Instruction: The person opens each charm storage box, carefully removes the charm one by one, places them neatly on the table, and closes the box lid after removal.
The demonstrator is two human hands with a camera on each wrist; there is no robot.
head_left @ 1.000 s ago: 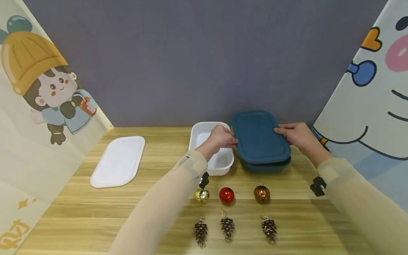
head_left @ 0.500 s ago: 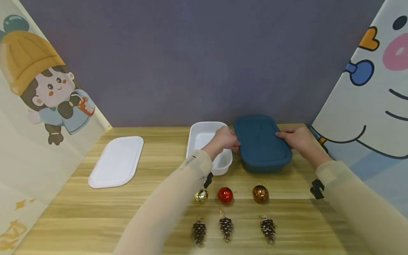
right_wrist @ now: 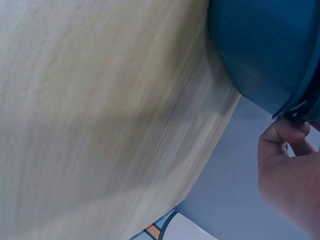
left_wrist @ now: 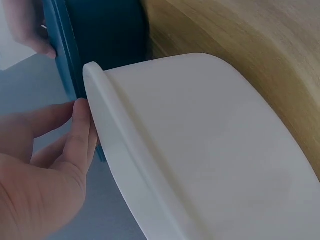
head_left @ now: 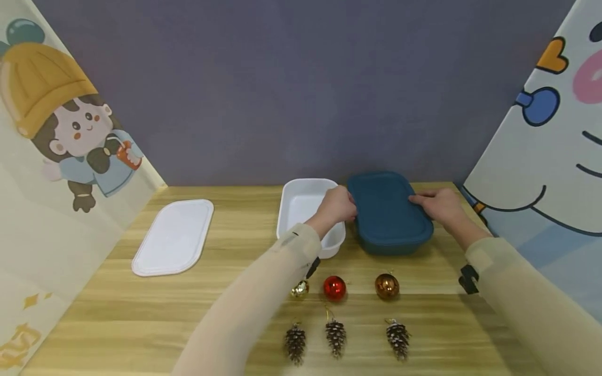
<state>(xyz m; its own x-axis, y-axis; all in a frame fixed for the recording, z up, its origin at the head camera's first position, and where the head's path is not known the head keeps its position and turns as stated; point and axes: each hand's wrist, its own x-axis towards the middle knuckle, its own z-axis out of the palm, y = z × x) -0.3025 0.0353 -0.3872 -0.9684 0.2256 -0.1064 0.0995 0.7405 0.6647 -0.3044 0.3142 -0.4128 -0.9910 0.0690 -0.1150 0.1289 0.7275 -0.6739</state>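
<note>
A dark blue lid (head_left: pixel 388 206) lies over a dark blue rectangular box (head_left: pixel 392 248) at the back right of the table. My left hand (head_left: pixel 336 205) pinches the lid's left edge, thumb and finger meeting there in the left wrist view. On the opposite edge, my right hand (head_left: pixel 439 204) grips with the thumb on top and fingers curled below, by the rim in the right wrist view. Beside the blue box stands a white rectangular container (left_wrist: pixel 210 140), uncovered, with my left wrist crossing over its right side.
A white lid (head_left: pixel 174 237) lies flat at the left. In front of the boxes sit a gold ball (head_left: pixel 300 289), partly behind my left sleeve, a red ball (head_left: pixel 334 288) and a copper ball (head_left: pixel 387 286). Nearer are three pinecones (head_left: pixel 336 338). A grey wall (head_left: pixel 301 94) closes the back.
The blue lid has come down from a tilted position, its raised front edge now level on the box. Both hands moved down slightly with it, and the left shifted a little right.
</note>
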